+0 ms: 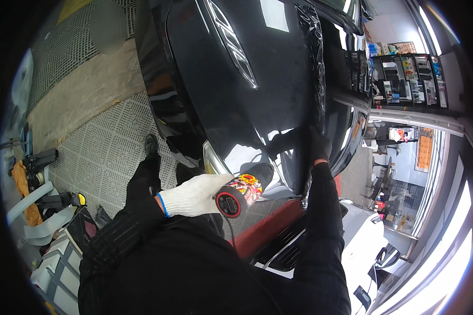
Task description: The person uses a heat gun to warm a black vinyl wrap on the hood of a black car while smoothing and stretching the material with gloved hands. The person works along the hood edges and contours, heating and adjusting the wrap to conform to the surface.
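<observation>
My left hand [199, 196], in a white knit glove with a blue cuff, is closed around a heat gun [245, 192]. The tool has bright stickers on its body, a red-ringed rear end with a small display, and a dark nozzle toward the car. Its grip is hidden by the glove. My right hand [319, 146] wears a dark glove and rests at the glossy black hood [220, 94]; its fingers blend into the dark surface. Crinkled black film [317, 63] runs along the hood's side edge, beside that hand. A headlight [213, 159] lies just beyond my left hand.
A power cord [231, 231] hangs from the heat gun. Behind me on the right stands a white car [360, 239]. Grey grating [100, 147] covers the floor at left, near rolls and tools. Shelves [412, 79] with bottles line the right wall.
</observation>
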Demonstrator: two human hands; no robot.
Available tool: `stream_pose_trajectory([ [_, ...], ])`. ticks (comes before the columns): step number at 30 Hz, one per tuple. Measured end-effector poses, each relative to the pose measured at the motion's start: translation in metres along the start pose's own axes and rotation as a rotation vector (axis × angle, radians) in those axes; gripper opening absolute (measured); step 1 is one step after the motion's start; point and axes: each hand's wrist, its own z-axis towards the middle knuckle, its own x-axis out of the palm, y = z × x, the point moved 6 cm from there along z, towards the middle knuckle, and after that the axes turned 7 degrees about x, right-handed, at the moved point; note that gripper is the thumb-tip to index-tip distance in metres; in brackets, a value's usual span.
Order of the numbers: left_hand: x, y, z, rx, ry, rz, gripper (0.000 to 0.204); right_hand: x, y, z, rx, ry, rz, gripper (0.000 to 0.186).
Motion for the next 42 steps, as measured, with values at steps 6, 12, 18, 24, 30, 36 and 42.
stream_pose_trajectory([
  [6, -0.001, -0.004, -0.003, 0.011, -0.008, 0.028, 0.052, -0.001, 0.005, -0.003, -0.038, -0.012, -0.012, 0.084],
  [12, -0.005, -0.006, -0.005, 0.006, -0.002, -0.019, 0.050, -0.002, 0.004, -0.008, -0.075, -0.031, 0.006, 0.082],
  [18, -0.007, -0.003, -0.006, 0.027, 0.010, -0.008, 0.053, -0.007, 0.008, -0.017, -0.066, -0.059, -0.043, 0.080],
  [24, -0.010, -0.002, -0.008, 0.020, 0.023, -0.013, 0.056, -0.004, 0.003, -0.017, -0.074, -0.085, -0.025, 0.081],
  [30, -0.013, -0.002, -0.007, 0.048, 0.014, -0.046, 0.057, -0.005, 0.005, -0.022, -0.063, -0.069, -0.038, 0.081],
  [36, -0.017, -0.003, -0.007, 0.053, 0.017, -0.039, 0.055, 0.001, -0.004, -0.016, -0.121, -0.059, 0.018, 0.081],
  [42, -0.020, -0.001, -0.007, 0.022, 0.025, -0.071, 0.054, 0.012, -0.015, -0.005, -0.131, -0.055, 0.058, 0.082],
])
